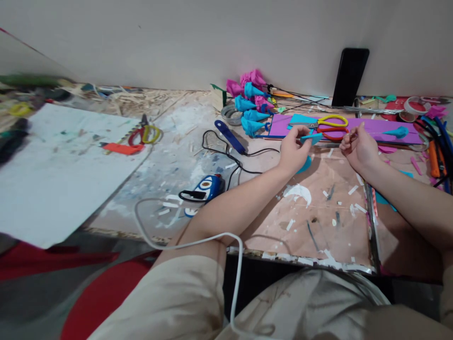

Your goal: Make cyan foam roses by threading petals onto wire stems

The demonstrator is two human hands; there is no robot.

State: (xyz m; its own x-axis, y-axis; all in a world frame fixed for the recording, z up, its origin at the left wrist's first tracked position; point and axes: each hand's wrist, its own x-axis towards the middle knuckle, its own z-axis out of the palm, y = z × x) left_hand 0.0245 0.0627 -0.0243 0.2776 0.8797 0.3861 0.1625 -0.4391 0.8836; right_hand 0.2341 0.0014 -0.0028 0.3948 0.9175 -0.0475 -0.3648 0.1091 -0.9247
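My left hand (pixel 296 147) is closed, pinching a folded piece of blue paper (pixel 312 138) between thumb and fingers. Another bit of blue paper (pixel 305 165) shows just below that hand. My right hand (pixel 361 147) is closed in a pinch on a thin wire stem, which seems to run right to a blue paper bud (pixel 397 132). Between and behind both hands lie scissors (pixel 332 121) with one yellow and one red handle. They rest on purple sheets (pixel 375 126) with a blue sheet (pixel 297 120) on top.
Pink and blue paper flowers (pixel 252 103) on dark stems lie at the back. A black phone (pixel 350 78) leans on the wall. To the left are a blue tool (pixel 230 137) with a cord, a blue-and-white device (pixel 208 188), a white sheet (pixel 67 174) and pliers (pixel 143 132). A white cable (pixel 237 264) crosses my arm.
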